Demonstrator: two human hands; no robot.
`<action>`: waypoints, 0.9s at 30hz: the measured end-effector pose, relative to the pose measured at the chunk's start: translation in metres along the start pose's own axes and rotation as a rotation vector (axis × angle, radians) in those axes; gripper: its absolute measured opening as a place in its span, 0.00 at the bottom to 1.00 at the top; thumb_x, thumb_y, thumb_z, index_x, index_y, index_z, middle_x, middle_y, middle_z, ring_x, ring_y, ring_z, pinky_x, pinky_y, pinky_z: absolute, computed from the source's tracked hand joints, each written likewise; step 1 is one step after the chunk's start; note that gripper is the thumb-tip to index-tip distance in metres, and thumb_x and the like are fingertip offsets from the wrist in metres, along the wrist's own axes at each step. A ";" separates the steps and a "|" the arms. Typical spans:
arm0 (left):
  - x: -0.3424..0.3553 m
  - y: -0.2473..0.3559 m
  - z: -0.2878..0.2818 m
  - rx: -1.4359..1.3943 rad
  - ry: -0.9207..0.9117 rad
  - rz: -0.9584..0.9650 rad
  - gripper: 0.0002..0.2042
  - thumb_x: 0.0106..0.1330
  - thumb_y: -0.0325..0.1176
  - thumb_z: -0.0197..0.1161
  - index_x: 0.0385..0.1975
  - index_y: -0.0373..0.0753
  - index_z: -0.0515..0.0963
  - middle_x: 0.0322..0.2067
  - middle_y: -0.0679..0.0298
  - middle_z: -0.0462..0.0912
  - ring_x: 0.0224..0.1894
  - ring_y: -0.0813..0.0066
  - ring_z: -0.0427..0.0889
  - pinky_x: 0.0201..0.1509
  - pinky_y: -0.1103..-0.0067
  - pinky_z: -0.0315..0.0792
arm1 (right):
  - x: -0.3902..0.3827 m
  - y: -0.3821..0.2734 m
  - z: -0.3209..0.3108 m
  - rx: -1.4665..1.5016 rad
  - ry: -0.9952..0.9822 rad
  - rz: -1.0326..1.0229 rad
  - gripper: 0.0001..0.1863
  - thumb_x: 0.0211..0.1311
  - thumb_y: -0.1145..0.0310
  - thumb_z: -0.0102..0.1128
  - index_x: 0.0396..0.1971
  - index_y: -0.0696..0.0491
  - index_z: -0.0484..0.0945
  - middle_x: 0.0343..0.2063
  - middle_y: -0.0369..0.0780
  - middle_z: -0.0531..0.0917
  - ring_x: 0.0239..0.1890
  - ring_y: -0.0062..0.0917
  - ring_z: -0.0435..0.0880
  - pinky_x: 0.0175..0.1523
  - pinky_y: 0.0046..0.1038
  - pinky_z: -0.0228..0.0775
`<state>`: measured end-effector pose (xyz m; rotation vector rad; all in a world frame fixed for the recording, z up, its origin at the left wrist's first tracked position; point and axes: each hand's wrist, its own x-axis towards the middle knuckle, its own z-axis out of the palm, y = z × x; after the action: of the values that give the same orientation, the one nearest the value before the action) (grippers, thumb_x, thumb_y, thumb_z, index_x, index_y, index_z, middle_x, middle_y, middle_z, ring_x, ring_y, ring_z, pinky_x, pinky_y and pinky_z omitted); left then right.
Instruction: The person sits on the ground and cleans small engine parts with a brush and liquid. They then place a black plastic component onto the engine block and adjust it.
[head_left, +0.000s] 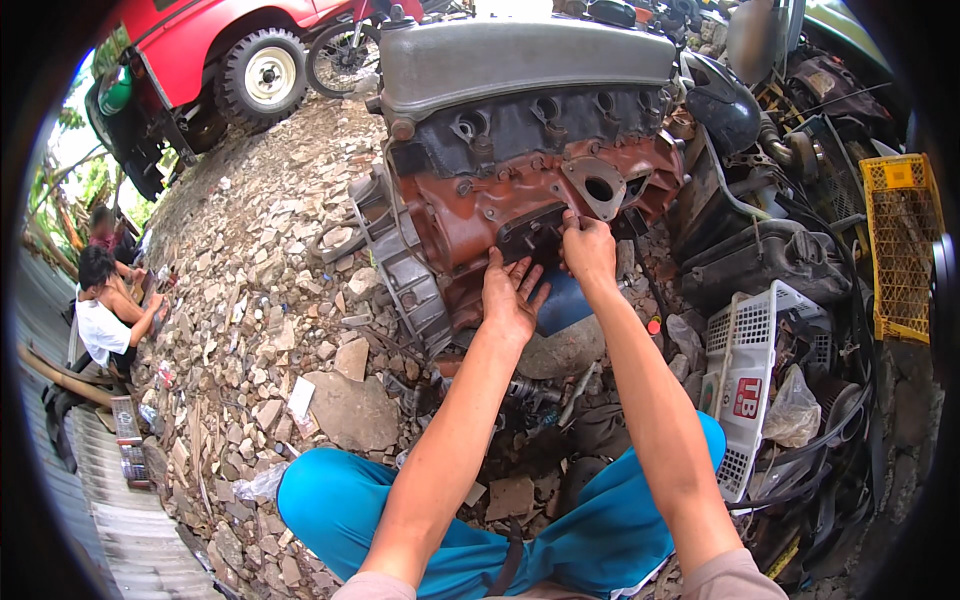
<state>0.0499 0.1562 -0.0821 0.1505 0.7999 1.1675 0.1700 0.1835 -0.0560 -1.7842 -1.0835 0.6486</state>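
Observation:
A large engine (480, 195) stands before me, with a reddish-brown block, a black cylinder head and a grey valve cover (530, 65) on top. Against the block's near side lies a small black cover plate (522, 232). My left hand (512, 298) is under the plate, fingers spread and tips at its lower edge. At the plate's right end, my right hand (588, 248) is closed, thumb up and fingers curled in a pinch; a small part between them would be hidden. Just above that hand is a grey flange (580, 178) with a round hole. Below the hands shows a blue rounded object (560, 300).
Rubble and a flat stone (353, 410) cover the ground. At right are a white plastic crate (740, 385), a yellow crate (900, 240) and dark scrap parts. A red vehicle (190, 50) and a motorcycle wheel (340, 62) stand behind. Another person (105, 310) sits at far left.

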 end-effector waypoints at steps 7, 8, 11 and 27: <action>0.001 0.003 -0.004 0.023 -0.018 -0.004 0.28 0.71 0.56 0.42 0.54 0.34 0.62 0.56 0.60 0.68 0.63 0.66 0.64 0.67 0.61 0.56 | -0.014 -0.008 -0.005 -0.355 0.133 -0.228 0.16 0.63 0.58 0.53 0.31 0.57 0.78 0.27 0.52 0.83 0.34 0.51 0.82 0.39 0.46 0.73; 0.001 0.003 -0.005 0.025 -0.019 0.000 0.28 0.71 0.56 0.42 0.54 0.34 0.62 0.57 0.60 0.68 0.63 0.66 0.64 0.67 0.61 0.56 | -0.020 -0.011 -0.006 -0.444 0.183 -0.324 0.15 0.63 0.58 0.52 0.31 0.56 0.78 0.27 0.52 0.83 0.34 0.51 0.82 0.39 0.46 0.73; 0.001 0.003 -0.006 0.022 -0.027 0.004 0.29 0.71 0.57 0.41 0.55 0.34 0.62 0.57 0.61 0.67 0.64 0.66 0.64 0.67 0.61 0.56 | -0.018 -0.012 -0.006 -0.500 0.182 -0.388 0.15 0.63 0.58 0.52 0.31 0.56 0.76 0.27 0.52 0.82 0.35 0.51 0.82 0.39 0.47 0.73; 0.001 0.003 -0.008 0.023 -0.037 0.006 0.29 0.70 0.57 0.42 0.54 0.33 0.62 0.57 0.60 0.67 0.63 0.64 0.64 0.67 0.61 0.56 | -0.017 -0.022 -0.016 -0.481 0.094 -0.344 0.14 0.59 0.60 0.57 0.35 0.56 0.78 0.31 0.55 0.82 0.39 0.52 0.81 0.45 0.48 0.72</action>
<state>0.0427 0.1565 -0.0865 0.1926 0.7805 1.1581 0.1658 0.1652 -0.0301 -1.9306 -1.5266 0.0934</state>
